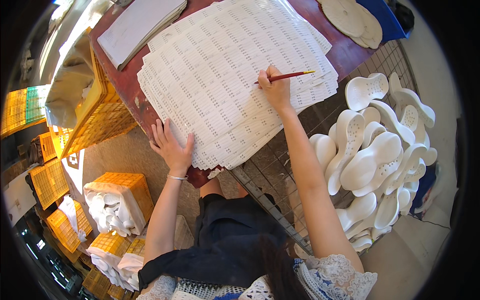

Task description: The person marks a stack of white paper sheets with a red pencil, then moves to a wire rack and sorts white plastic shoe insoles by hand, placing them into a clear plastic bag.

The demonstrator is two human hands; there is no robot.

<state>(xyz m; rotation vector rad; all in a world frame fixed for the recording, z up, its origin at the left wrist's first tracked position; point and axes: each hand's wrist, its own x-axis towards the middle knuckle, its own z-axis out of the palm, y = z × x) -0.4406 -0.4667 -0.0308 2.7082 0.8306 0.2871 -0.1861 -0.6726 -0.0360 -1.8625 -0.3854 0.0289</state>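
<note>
My right hand (276, 89) is closed around a thin dark-red brush or pen (292, 75) with a yellow end, its tip down at the paper. Under it lies a wide stack of white printed sheets (215, 75), covered in rows of small dark marks, the layers fanned unevenly at the edges. My left hand (172, 147) rests flat with fingers spread at the stack's near left corner, partly on the dark-red table (120, 85). A bracelet circles that wrist.
White shoe insoles (372, 160) pile on a wire mesh rack (270, 185) at right. Round cream pieces (352, 20) and a blue bin (382, 17) sit far right. A paper pad (140, 30) lies far left. Yellow crates (107, 107) stand at left, some holding white pieces (112, 210).
</note>
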